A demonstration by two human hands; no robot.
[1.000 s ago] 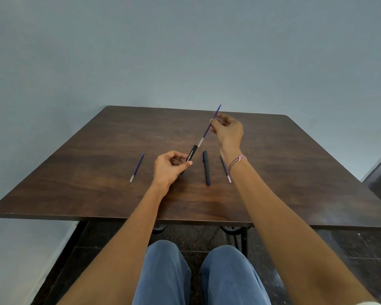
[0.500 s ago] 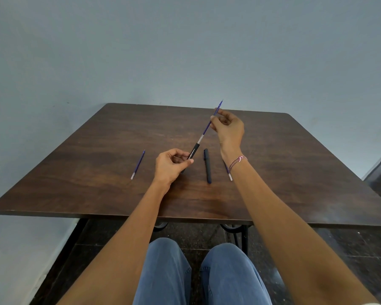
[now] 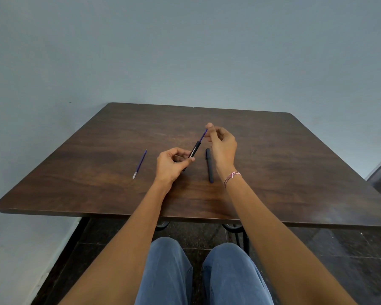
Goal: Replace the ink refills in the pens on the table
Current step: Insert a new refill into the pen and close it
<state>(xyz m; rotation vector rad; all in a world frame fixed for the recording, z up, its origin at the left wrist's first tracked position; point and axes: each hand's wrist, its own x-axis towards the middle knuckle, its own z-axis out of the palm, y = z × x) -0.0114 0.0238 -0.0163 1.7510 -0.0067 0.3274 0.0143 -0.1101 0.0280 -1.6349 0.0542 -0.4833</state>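
My left hand point(image 3: 171, 167) grips a black pen barrel point(image 3: 193, 152) with white lettering, tilted up and away over the brown table point(image 3: 295, 164). A blue refill point(image 3: 203, 136) sticks out of the barrel's far end by a short length. My right hand point(image 3: 221, 146) pinches the refill's top end between fingertips. A second black pen point(image 3: 209, 165) lies flat on the table just right of the barrel. A loose blue refill with a silver tip point(image 3: 140, 164) lies to the left. My right wrist hides any refill beneath it.
The table's near edge point(image 3: 141, 214) runs above my knees in blue jeans. A grey wall stands behind the table. Dark floor tiles and black table legs show below.
My right hand has pushed the blue refill down into the barrel; much less of it shows now. My left hand has kept the barrel in about the same place.
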